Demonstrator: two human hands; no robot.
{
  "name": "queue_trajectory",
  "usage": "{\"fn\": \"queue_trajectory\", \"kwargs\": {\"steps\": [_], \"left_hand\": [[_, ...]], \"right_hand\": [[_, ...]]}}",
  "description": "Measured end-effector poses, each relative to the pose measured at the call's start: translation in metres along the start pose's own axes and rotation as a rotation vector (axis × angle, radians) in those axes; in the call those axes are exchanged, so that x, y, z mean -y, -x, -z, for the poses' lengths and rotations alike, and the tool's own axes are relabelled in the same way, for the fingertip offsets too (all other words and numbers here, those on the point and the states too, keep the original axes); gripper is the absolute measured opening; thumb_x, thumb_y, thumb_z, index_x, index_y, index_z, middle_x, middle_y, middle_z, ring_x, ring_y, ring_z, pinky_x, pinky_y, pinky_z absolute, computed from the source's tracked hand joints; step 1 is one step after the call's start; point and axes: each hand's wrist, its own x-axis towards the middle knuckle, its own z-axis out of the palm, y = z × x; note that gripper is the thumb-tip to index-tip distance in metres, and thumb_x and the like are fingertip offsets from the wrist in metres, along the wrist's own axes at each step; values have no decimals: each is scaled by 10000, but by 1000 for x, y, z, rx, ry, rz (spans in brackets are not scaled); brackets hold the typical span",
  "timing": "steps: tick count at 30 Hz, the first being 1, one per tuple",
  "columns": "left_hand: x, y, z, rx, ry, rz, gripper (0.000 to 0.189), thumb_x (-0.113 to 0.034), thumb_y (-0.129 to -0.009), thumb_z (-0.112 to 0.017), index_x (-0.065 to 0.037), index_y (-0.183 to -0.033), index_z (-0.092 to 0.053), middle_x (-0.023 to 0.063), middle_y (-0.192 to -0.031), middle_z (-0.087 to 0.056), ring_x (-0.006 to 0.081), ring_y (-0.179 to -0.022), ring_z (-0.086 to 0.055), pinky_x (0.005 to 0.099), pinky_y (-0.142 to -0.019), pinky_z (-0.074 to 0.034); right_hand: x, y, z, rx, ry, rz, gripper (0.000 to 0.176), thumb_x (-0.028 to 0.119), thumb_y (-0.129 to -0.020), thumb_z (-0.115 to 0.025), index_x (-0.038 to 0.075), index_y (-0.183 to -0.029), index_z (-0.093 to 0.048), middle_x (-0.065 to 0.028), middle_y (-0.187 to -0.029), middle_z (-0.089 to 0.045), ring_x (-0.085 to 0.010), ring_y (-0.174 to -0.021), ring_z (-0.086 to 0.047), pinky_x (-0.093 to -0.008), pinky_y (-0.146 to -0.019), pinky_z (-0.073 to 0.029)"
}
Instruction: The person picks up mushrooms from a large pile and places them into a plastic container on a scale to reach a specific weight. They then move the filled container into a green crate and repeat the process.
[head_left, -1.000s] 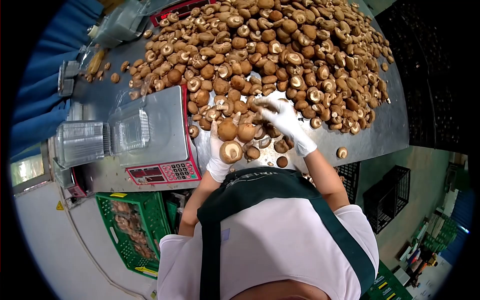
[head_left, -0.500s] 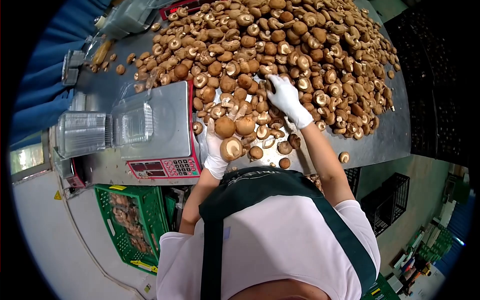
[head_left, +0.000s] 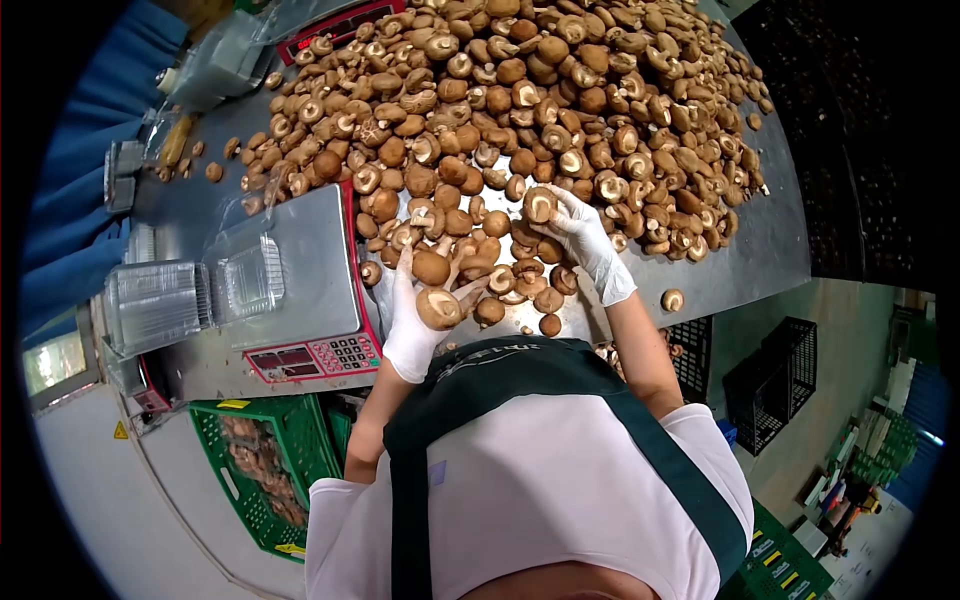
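My right hand (head_left: 582,236), in a white glove, pinches a brown shiitake mushroom (head_left: 540,204) raised just above the heap's near edge. My left hand (head_left: 412,325), gloved too, is cupped around shiitake mushrooms: one with its pale underside up (head_left: 439,309) rests at the palm, and a round brown cap (head_left: 431,267) sits between the fingers. Loose mushrooms (head_left: 489,311) lie on the metal table between the hands. Beyond them spreads a large pile of shiitake mushrooms (head_left: 600,110).
Left of my hands stands a red-framed weighing scale (head_left: 310,355) with a clear plastic tray (head_left: 250,277) on its plate. A stack of clear trays (head_left: 157,303) is beside it. Below the table, a green crate (head_left: 235,487) holds packed mushrooms. Black crates (head_left: 770,385) stand at right.
My right hand has drawn back from the pile toward me and now holds up a mushroom. My left hand has shifted slightly left and down, and one cap has left its fingers. The view has shifted slightly.
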Motion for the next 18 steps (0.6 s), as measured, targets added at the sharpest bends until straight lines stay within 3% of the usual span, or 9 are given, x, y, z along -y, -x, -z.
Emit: {"fn": "queue_trajectory", "kwargs": {"steps": [3,5,7,9,11,13,15,17,18], "left_hand": [[4,2,6,-16,58,-22,697,-625,-862,-383,-186,-1399,-319,106,-1411,-359,431,-1273,-346,488,-960,-418],[5,-6,33,370,477,173,707,-621,-859,-398,-171,-1398,-315,119,-1406,-358,441,-1281,-323,495,-969,-415],[10,-6,24,224,413,107,716,-595,-863,-427,-131,-1395,-309,152,-1394,-363,452,-1288,-300,500,-1004,-386],[15,-12,27,152,306,93,725,-611,-863,-393,-151,-1413,-283,166,-1435,-303,384,-1323,-266,468,-1093,-245],[20,-22,34,163,310,92,722,-608,-860,-402,-135,-1399,-317,169,-1428,-315,394,-1310,-284,464,-1079,-257],[22,-26,39,221,256,49,753,-577,-869,-448,-66,-1397,-281,185,-1399,-340,409,-1280,-332,502,-1082,-278],[22,-28,39,244,240,26,753,-581,-868,-445,-62,-1391,-288,186,-1394,-348,394,-1275,-347,504,-1076,-287],[20,-27,41,263,225,7,754,-585,-867,-441,-57,-1386,-296,186,-1388,-355,378,-1270,-361,506,-1071,-296],[18,-27,42,213,218,17,756,-601,-862,-433,-59,-1376,-314,176,-1381,-372,365,-1263,-377,498,-1054,-319]], "right_hand": [[4,7,-7,87,-175,-106,473,206,-919,-506,-11,-1320,-381,-191,-1233,-524,-320,-1016,-599,-374,-859,-521],[-3,5,-5,166,-289,-160,462,261,-946,-431,-14,-1313,-383,-206,-1211,-537,-316,-962,-617,-366,-815,-532],[-7,3,-6,247,-402,-217,473,316,-973,-356,-17,-1307,-384,-221,-1188,-550,-311,-908,-634,-358,-771,-543],[-7,0,-15,310,-419,-340,506,373,-989,-256,-18,-1270,-410,-220,-1087,-602,-275,-768,-653,-332,-686,-547],[-7,7,-31,115,-110,-343,509,402,-992,-246,-13,-1170,-480,-165,-890,-664,-205,-632,-644,-266,-573,-517],[4,9,-43,87,253,-397,506,405,-992,-276,-25,-1103,-518,-135,-787,-671,-176,-565,-628,-236,-518,-484],[19,15,-60,130,650,-347,513,442,-949,-430,-38,-1034,-590,-103,-636,-646,-126,-508,-603,-220,-500,-463],[13,9,-63,123,1083,-46,496,446,-919,-498,-23,-1005,-633,-92,-600,-635,-103,-508,-595,-231,-506,-452],[6,0,-60,17,1055,26,481,448,-905,-522,-9,-973,-654,-86,-564,-614,-107,-507,-588,-275,-519,-455]]}}
